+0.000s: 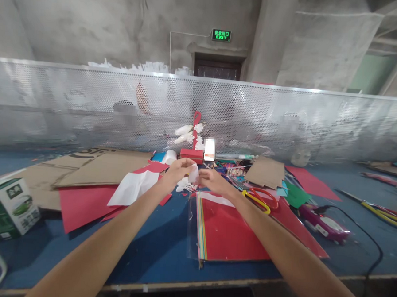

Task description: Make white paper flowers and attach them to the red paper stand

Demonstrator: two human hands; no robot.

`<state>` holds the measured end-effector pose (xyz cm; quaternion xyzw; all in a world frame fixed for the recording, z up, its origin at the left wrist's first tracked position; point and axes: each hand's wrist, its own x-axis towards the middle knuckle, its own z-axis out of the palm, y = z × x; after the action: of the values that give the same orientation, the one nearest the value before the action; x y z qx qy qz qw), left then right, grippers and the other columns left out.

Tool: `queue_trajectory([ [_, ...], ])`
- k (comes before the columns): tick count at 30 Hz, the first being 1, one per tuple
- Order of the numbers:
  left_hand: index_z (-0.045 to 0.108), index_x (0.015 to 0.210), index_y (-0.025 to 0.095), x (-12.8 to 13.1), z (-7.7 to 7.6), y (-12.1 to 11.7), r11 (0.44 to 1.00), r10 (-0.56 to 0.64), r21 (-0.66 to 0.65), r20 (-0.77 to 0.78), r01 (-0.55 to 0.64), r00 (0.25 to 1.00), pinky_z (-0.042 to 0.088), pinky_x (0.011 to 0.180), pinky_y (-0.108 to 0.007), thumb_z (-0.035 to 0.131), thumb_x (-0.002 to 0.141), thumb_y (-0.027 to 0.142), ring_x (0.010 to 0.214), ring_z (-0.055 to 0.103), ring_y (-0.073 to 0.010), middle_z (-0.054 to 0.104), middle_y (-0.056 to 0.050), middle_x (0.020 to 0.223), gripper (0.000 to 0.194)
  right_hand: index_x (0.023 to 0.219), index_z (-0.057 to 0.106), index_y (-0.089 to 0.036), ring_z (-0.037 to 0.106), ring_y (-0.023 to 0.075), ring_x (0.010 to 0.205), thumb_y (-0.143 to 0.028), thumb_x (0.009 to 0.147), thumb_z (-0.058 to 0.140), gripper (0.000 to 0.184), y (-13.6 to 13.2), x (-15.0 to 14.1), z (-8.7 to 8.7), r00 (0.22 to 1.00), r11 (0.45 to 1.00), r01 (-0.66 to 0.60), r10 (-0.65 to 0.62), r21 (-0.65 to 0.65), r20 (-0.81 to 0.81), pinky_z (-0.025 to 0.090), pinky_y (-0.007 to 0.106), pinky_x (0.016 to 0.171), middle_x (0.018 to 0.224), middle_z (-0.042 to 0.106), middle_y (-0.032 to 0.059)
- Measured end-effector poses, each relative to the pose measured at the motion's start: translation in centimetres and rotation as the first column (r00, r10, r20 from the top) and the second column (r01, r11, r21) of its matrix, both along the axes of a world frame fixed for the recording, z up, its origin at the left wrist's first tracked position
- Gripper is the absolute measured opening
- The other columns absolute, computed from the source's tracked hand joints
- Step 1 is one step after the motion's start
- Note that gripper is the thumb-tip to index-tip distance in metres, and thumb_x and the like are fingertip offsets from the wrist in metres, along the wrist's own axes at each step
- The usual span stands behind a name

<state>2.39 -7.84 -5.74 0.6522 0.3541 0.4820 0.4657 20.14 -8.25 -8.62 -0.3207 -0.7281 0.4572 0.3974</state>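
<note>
Above the middle of the blue table, my left hand [181, 169] pinches a small piece of white paper [193, 174] by its left and upper side. My right hand [213, 179] has its fingers closed at the paper's right edge; the exact contact is small and blurred. Just below the paper lies a clump of white paper petals [184, 185]. Behind my hands, white paper flowers [185, 134] are fixed along an upright red strip [196, 122] above a red box [191, 155]. A pack of red paper sheets [230, 234] lies under my right forearm.
Scissors with red and yellow handles [257, 201] lie to the right, near a purple device [326, 224] with a black cable. Cardboard [107, 166], a white sheet [135, 187] and a green carton [10, 209] are on the left. A perforated metal screen [253, 120] stands behind.
</note>
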Motion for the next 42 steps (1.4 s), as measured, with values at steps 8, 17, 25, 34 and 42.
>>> queue_trajectory([
  [8,0.061,0.085,0.015,-0.3,0.0,0.1,0.994,0.015,-0.111,0.057,-0.009,0.998,0.043,0.061,-0.024,0.076,0.068,0.034,0.064,0.058,-0.0113,0.064,-0.002,0.077,0.029,0.106,0.063,-0.017,0.066,0.0158,0.090,-0.040,0.081,0.069,0.035,-1.2,0.5,1.1,0.996,0.994,-0.089,0.090,-0.068,0.011,0.052,0.027,0.078,0.101,0.070,0.0064],
  [17,0.066,0.096,0.018,0.1,0.3,-0.2,0.898,0.218,0.437,-0.359,-0.043,0.907,0.045,0.067,-0.027,0.054,0.083,0.025,0.076,0.062,-0.0156,0.070,-0.005,0.093,0.019,0.079,0.062,-0.014,0.061,0.0131,0.059,-0.041,0.074,0.072,0.029,-0.1,-0.7,0.1,0.992,0.988,0.118,-0.114,0.098,-0.051,0.049,0.026,0.062,0.069,0.065,0.0012],
  [25,0.067,0.098,0.019,-1.5,0.4,0.9,0.871,0.197,0.480,-0.540,0.108,0.818,0.048,0.071,-0.027,0.052,0.085,0.025,0.077,0.066,-0.0172,0.072,-0.005,0.088,0.021,0.082,0.068,-0.012,0.060,0.0128,0.059,-0.032,0.079,0.063,0.021,1.0,0.3,-0.7,0.986,0.983,0.146,-0.154,0.108,0.070,0.047,0.024,0.058,0.065,0.066,0.0027],
  [34,0.068,0.096,0.017,-1.3,0.4,0.9,0.881,0.183,0.466,-0.506,0.088,0.843,0.048,0.072,-0.028,0.050,0.087,0.025,0.077,0.066,-0.0166,0.073,-0.007,0.092,0.023,0.084,0.071,-0.012,0.065,0.0153,0.068,-0.026,0.077,0.060,0.019,0.6,0.4,-0.5,0.987,0.982,0.105,-0.122,0.155,0.109,0.047,0.023,0.062,0.073,0.070,0.0040],
  [42,0.066,0.093,0.017,-1.0,0.4,0.5,0.852,0.267,0.521,-0.513,0.048,0.816,0.047,0.066,-0.027,0.050,0.085,0.024,0.074,0.065,-0.0172,0.072,-0.005,0.084,0.019,0.091,0.069,-0.013,0.063,0.0164,0.074,-0.044,0.083,0.060,0.033,-0.1,-0.1,0.0,0.993,0.988,0.104,-0.109,0.116,0.040,0.048,0.025,0.065,0.083,0.068,0.0050],
])
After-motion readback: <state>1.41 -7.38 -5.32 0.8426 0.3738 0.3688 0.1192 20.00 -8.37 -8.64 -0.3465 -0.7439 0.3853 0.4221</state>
